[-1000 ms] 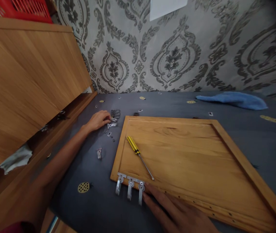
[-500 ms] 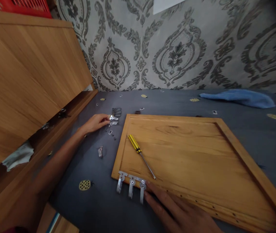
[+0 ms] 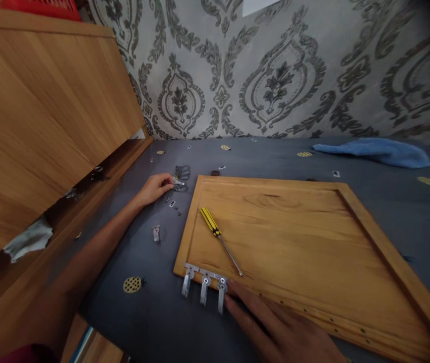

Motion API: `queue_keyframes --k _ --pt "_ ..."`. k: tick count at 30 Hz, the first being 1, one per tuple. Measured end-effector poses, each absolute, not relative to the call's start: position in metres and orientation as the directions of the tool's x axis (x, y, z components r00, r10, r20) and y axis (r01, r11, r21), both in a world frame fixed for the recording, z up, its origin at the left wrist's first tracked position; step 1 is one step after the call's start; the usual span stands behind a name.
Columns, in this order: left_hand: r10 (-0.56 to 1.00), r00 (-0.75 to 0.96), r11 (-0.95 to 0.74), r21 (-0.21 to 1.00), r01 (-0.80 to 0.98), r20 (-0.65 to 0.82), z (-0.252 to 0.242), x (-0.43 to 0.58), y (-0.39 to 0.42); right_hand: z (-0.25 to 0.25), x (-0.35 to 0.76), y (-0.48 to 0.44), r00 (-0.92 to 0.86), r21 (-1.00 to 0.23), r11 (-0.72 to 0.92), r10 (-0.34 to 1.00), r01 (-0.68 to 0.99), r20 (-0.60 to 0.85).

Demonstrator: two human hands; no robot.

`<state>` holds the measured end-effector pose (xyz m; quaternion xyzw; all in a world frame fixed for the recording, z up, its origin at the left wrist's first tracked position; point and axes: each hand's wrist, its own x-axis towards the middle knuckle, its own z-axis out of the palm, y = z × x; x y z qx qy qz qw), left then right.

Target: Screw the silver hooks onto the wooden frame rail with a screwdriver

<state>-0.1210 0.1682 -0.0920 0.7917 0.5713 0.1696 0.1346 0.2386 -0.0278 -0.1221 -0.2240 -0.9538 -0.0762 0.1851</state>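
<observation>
In the head view my left hand [image 3: 157, 188] pinches a small silvery metal hook [image 3: 178, 181] over a little pile of similar metal hooks [image 3: 182, 172]. My right hand [image 3: 286, 322] lies with fingers stretched over the near edge of a framed wooden panel [image 3: 283, 227]. Its fingertips are beside the last of three metal hooks in a row [image 3: 205, 280] along that edge; whether they touch it I cannot tell. A screwdriver [image 3: 210, 222] with a yellow and black handle rests on the panel, tip pointing toward me.
A loose metal piece [image 3: 156, 233] and tiny dark bits [image 3: 177, 209] lie on the dark grey cloth [image 3: 154, 282]. A wooden cabinet [image 3: 48, 111] stands on the left. A blue cloth [image 3: 377, 151] lies at the back right, before a patterned wall [image 3: 218, 60].
My left hand has shifted slightly right with the hook, which sits closer to the pile. My right hand stays at the panel edge.
</observation>
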Motion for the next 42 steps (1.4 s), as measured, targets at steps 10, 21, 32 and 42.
queue_keyframes --k 10,21,32,42 --pt "0.953 0.301 -0.276 0.469 0.839 0.023 -0.064 -0.129 0.139 -0.119 0.239 -0.029 -0.835 0.078 0.888 0.392 0.453 0.386" --pt "0.672 0.575 -0.24 0.597 0.766 -0.467 -0.034 -0.121 0.088 -0.111 0.233 -0.03 -0.813 0.036 0.885 0.409 0.463 0.415" --pt "0.696 0.535 -0.206 0.58 0.788 -0.479 -0.033 -0.101 0.08 -0.102 0.232 -0.033 -0.834 -0.032 0.887 0.445 0.461 0.325" --pt "0.683 0.557 -0.218 0.595 0.774 -0.473 -0.029 -0.091 0.077 -0.099 0.231 -0.031 -0.836 -0.042 0.891 0.44 0.452 0.326"
